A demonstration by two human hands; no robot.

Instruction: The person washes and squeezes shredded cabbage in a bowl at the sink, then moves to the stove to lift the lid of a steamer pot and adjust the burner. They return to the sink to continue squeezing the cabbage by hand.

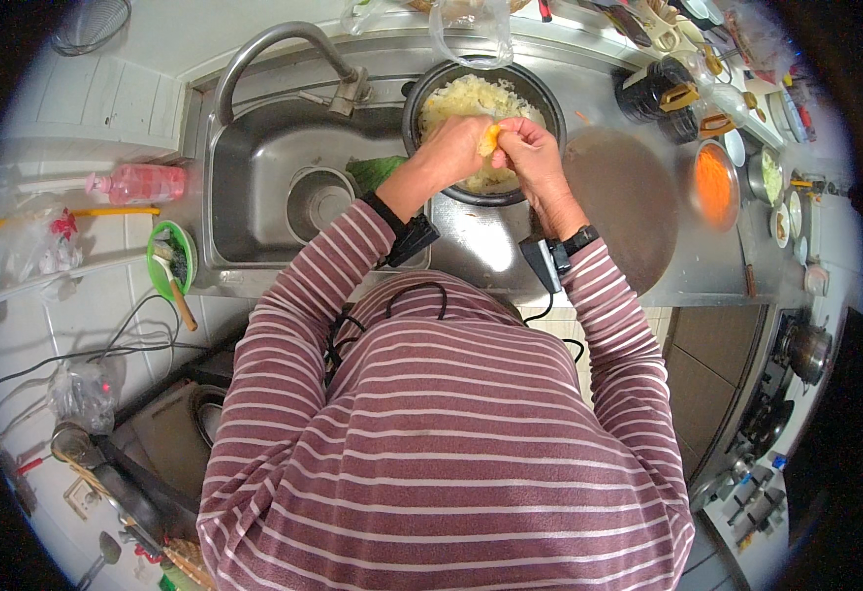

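A small yellow-orange piece (489, 139), too small to name for sure, is pinched between my two hands. My left hand (453, 151) is curled with its knuckles up and its fingertips mostly hidden. My right hand (533, 155) grips the piece between thumb and fingers. Both hands are above a dark round pot (558, 111). Pale yellowish shredded food (475, 96), perhaps cabbage, fills much of it, with a few orange bits among the shreds. The pot stands on the steel counter at the sink's right side.
At left, the steel sink (254, 221) holds a metal bowl (320, 203) and a green leaf (374, 173). A round board (623, 214) lies to the right. Beyond it are a bowl of shredded carrot (713, 185), a knife (750, 277) and jars (649, 89). A clear plastic bag (472, 33) hangs behind the pot.
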